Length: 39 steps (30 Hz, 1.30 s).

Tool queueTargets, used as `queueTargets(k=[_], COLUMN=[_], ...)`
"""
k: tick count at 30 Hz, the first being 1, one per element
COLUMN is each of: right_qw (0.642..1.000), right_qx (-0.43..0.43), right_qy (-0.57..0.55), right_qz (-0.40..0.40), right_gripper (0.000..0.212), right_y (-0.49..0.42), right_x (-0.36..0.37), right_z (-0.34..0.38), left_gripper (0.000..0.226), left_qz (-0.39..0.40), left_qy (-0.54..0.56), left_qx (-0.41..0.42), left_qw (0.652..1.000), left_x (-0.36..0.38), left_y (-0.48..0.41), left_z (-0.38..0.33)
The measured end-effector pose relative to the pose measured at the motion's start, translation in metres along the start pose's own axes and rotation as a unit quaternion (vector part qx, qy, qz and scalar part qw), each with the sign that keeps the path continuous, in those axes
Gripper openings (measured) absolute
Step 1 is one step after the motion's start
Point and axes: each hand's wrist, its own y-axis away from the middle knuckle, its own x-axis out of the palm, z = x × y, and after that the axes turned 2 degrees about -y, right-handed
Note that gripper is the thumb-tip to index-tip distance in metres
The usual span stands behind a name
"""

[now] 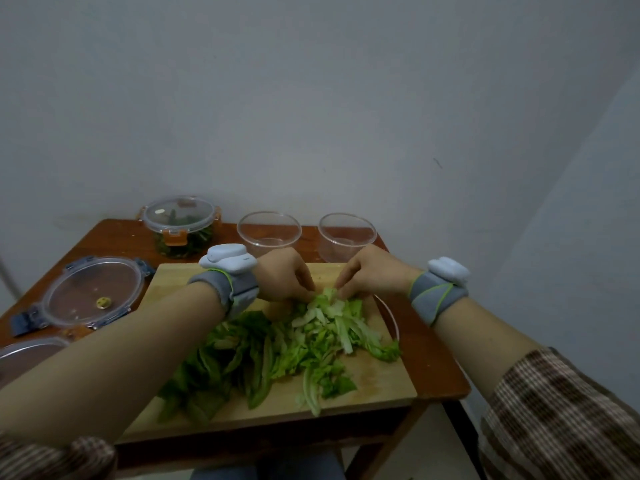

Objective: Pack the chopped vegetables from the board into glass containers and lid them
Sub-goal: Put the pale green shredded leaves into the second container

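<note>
A heap of chopped green leaves (pixel 311 341) lies on the wooden cutting board (pixel 374 382). My left hand (pixel 284 275) and my right hand (pixel 370 271) meet at the heap's far end, fingers curled down into the pale cut pieces and gathering them between them. Two empty glass bowls stand behind the board: one in the middle (pixel 269 232), one to the right (pixel 347 235). A lidded glass container with orange clips (pixel 180 225), holding dark greens, stands at the back left. A loose clear lid with blue clips (pixel 90 292) lies left of the board.
Part of another round lid or container (pixel 27 355) shows at the left edge under my left forearm. A round rim (pixel 389 317) peeks out past the leaves at the board's right. The small wooden table (pixel 436 375) ends just right of the board; walls close behind.
</note>
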Motion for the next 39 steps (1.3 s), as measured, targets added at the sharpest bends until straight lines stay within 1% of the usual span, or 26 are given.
queueTargets(k=[3,5,9,13,17,19,21,24,27,31,34,37,39], right_qw=[0.996,0.992,0.982,0.969,0.967,0.97,0.974,0.985,0.989,0.986,0.982,0.981,0.984], right_qx=[-0.016,-0.027,-0.03,-0.036,-0.033,-0.029,-0.042,-0.057,-0.068,-0.091,-0.096,-0.105,-0.114], right_qy=[-0.075,-0.112,-0.179,-0.238,-0.238,-0.213,-0.174,-0.068,0.045,0.098,0.149,0.151,0.117], right_qz=[-0.036,-0.049,-0.046,-0.062,-0.088,-0.111,-0.138,-0.151,-0.123,-0.102,-0.068,-0.053,-0.065], right_gripper=[0.016,0.016,0.01,0.014,0.013,0.011,0.011,0.007,0.016,0.017,0.017,0.018,0.016], right_y=[0.0,-0.003,-0.014,-0.035,-0.067,-0.084,-0.104,-0.128,-0.138,-0.139,-0.14,-0.137,-0.131], right_x=[-0.01,-0.017,-0.026,-0.033,-0.034,-0.027,-0.015,0.0,0.01,0.013,0.011,0.008,0.002], right_z=[0.001,0.005,0.015,0.028,0.047,0.056,0.061,0.066,0.068,0.069,0.067,0.063,0.064], left_gripper=[0.019,0.014,0.011,0.013,0.021,0.022,0.021,0.025,0.025,0.017,0.019,0.025,0.025], left_qz=[-0.024,-0.031,-0.055,-0.088,-0.184,-0.224,-0.249,-0.266,-0.248,-0.227,-0.169,-0.132,-0.152], left_qy=[0.118,0.161,0.213,0.26,0.278,0.255,0.199,0.11,0.029,-0.029,-0.077,-0.123,-0.122], left_qx=[-0.011,-0.017,-0.012,-0.022,-0.064,-0.092,-0.109,-0.12,-0.124,-0.112,-0.119,-0.115,-0.088], left_qw=[0.993,0.986,0.975,0.961,0.941,0.936,0.941,0.95,0.96,0.967,0.975,0.977,0.977], left_x=[-0.012,-0.023,-0.042,-0.063,-0.08,-0.082,-0.08,-0.075,-0.07,-0.066,-0.065,-0.065,-0.067], left_y=[0.002,0.003,0.001,-0.007,-0.031,-0.041,-0.05,-0.062,-0.07,-0.071,-0.069,-0.065,-0.06], left_z=[0.003,0.004,0.007,0.019,0.039,0.045,0.051,0.062,0.07,0.075,0.075,0.071,0.069])
